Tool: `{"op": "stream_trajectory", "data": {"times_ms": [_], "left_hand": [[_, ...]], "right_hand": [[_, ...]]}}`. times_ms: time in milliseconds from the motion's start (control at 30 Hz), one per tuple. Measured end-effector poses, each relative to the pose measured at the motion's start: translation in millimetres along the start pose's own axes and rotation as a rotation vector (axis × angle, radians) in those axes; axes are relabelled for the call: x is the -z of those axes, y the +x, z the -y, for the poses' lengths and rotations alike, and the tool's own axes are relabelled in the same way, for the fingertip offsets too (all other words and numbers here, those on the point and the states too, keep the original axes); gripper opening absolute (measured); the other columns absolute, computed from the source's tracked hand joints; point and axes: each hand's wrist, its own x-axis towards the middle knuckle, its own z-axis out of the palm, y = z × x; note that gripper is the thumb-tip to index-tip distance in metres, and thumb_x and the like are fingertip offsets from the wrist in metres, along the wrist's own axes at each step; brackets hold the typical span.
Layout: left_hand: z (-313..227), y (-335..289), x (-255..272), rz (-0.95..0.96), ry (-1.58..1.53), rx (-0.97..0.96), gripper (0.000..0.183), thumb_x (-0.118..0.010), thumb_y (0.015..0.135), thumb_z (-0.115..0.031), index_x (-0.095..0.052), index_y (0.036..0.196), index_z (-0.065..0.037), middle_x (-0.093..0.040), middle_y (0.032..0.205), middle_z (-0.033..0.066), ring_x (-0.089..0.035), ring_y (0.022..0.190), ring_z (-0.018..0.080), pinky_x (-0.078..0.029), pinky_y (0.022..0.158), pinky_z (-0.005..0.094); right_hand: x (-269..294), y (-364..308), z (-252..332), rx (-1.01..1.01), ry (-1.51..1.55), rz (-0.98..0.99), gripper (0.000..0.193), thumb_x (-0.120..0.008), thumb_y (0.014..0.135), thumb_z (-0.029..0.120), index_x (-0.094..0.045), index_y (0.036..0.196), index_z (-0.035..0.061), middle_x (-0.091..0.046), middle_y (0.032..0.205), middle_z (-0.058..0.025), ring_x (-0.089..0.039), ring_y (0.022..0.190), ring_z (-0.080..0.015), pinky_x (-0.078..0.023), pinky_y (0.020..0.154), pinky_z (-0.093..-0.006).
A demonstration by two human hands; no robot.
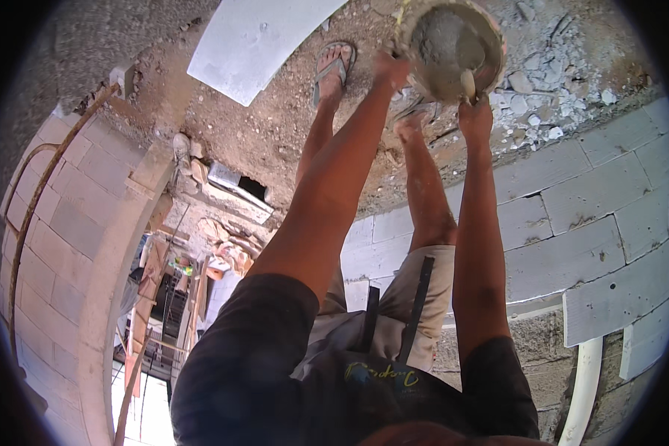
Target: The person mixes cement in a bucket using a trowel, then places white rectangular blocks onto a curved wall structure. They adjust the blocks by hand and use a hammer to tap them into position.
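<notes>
The pan (453,48) in your hands is a round, shallow bowl loaded with wet grey mortar (440,41), and judging by that fill it will be heavy and top-loaded, so expect it to want to tip if one side drops. The shell looks stiff, but its rim is crusted with dried mix and smeared with fresh, which probably makes it gritty in places and slick in others. The rim is the place to hold it, on opposite sides, and that is how you have it: your left hand (390,67) is closed on the near-left edge and your right hand (474,104) is clamped on the near-right edge, both arms stretched straight down. The pan hangs low in front of you, just above the dirt ground (275,119) by your feet, one of them in a sandal (333,68). To its right lies a scatter of pale rubble (550,89). A pale flat board (253,41) lies on the ground off to the left. Closer to you runs a wall of grey blocks (572,215), curving round on the left side, and a white pipe (583,386) stands at the lower right.
</notes>
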Motion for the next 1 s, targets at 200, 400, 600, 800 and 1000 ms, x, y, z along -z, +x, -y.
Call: {"op": "stream_trajectory", "data": {"times_ms": [200, 400, 600, 800, 1000], "left_hand": [[103.1, -54.7, 87.5, 0.057, -0.004, -0.077, 0.064, -0.076, 0.096, -0.031, -0.050, 0.146, -0.002, -0.067, 0.133, 0.0131, -0.064, 0.118, 0.0225, -0.053, 0.099, 0.0338], [116.4, -151.5, 254.9, -0.764, -0.500, 0.243, 0.054, -0.076, 0.094, -0.034, -0.061, 0.138, -0.006, -0.053, 0.151, 0.0204, -0.049, 0.141, 0.0326, -0.040, 0.119, 0.0521], [120.2, -64.9, 324.6, -0.559, -0.860, 0.237, 0.101, -0.047, 0.096, -0.076, -0.030, 0.162, -0.003, -0.036, 0.164, 0.0211, -0.028, 0.154, 0.0350, -0.020, 0.126, 0.0486], [146.8, -3.2, 340.9, -0.705, -0.751, 0.117, 0.111, -0.050, 0.088, -0.085, -0.034, 0.160, -0.002, -0.038, 0.163, 0.0179, -0.033, 0.151, 0.0315, -0.026, 0.124, 0.0456], [167.6, 18.6, 372.7, -0.711, -0.551, 0.018, 0.106, -0.044, 0.091, -0.085, -0.043, 0.156, -0.002, -0.050, 0.153, 0.0206, -0.049, 0.138, 0.0306, -0.037, 0.116, 0.0413]], "right_hand": [[-41.4, -12.8, 22.4, -0.107, -0.239, 0.028, 0.038, -0.078, 0.084, 0.029, -0.074, 0.111, 0.0017, -0.074, 0.100, -0.0226, -0.070, 0.099, -0.0445, -0.054, 0.085, -0.0486], [21.0, 124.6, 125.9, 0.391, -0.001, -0.200, 0.048, -0.063, 0.096, 0.040, -0.071, 0.124, 0.0022, -0.069, 0.124, -0.0216, -0.066, 0.116, -0.0342, -0.047, 0.103, -0.0418], [-31.3, 336.3, 172.2, 1.050, -0.252, -0.339, 0.051, -0.062, 0.098, 0.025, -0.057, 0.141, -0.0037, -0.065, 0.134, -0.0193, -0.065, 0.116, -0.0327, -0.052, 0.097, -0.0407], [-31.8, 286.1, 92.2, 0.809, -0.038, 0.045, 0.052, -0.043, 0.112, 0.029, -0.044, 0.151, -0.0065, -0.053, 0.150, -0.0212, -0.049, 0.140, -0.0355, -0.037, 0.118, -0.0394], [-24.3, 263.7, 110.9, 0.398, 0.627, 0.284, 0.064, -0.035, 0.112, 0.045, -0.038, 0.157, 0.0004, -0.042, 0.160, -0.0116, -0.041, 0.146, -0.0232, -0.030, 0.122, -0.0382]]}}
